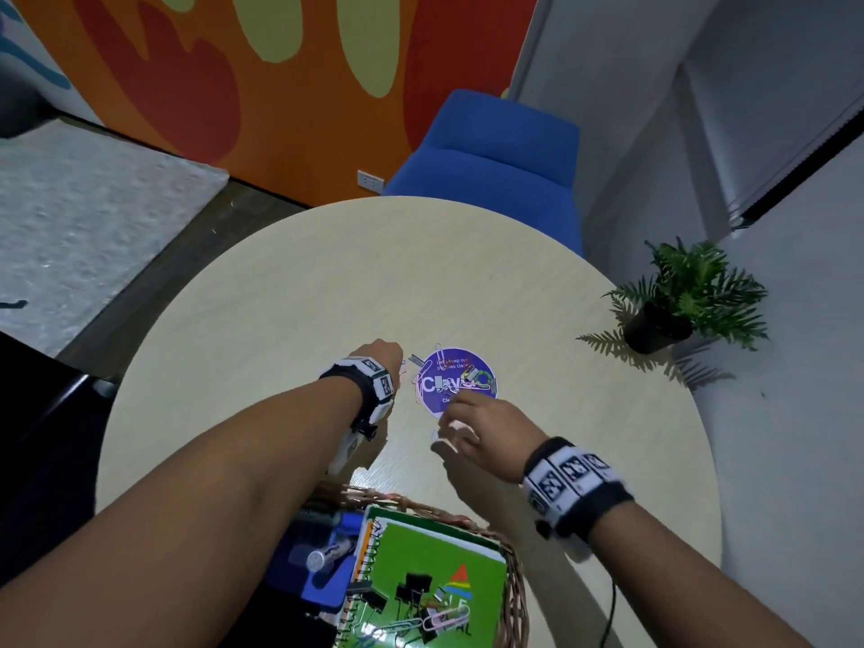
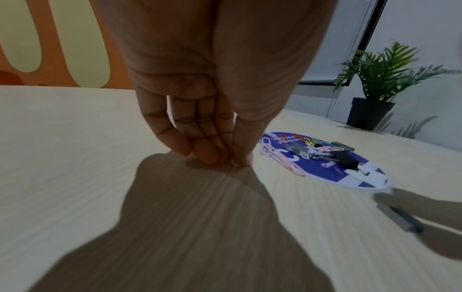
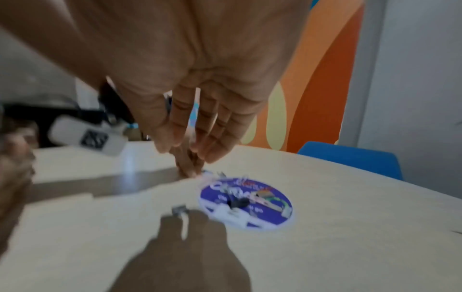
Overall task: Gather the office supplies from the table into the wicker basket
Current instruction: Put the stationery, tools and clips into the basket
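Note:
A round purple sticker [image 1: 456, 383] on the table [image 1: 327, 282] carries a loose pile of coloured paper clips [image 2: 282, 160] and black binder clips [image 2: 346, 160]. My left hand [image 1: 396, 362] stands just left of the sticker. Its fingertips and thumb [image 2: 230, 161] pinch together on the table top, where a bit of blue paper clip [image 1: 403, 365] shows. My right hand [image 1: 456, 427] hovers over the sticker's near edge with relaxed, spread fingers [image 3: 190, 146] and holds nothing. A grey staple strip [image 2: 400, 219] lies on the table under it. The wicker basket [image 1: 512, 568] sits at the near edge.
The basket holds a green spiral notebook [image 1: 435, 563] with binder clips and paper clips on it, plus blue items on its left side. A potted fern [image 1: 692, 297] stands at the table's right edge. A blue chair [image 1: 495, 152] is behind the table.

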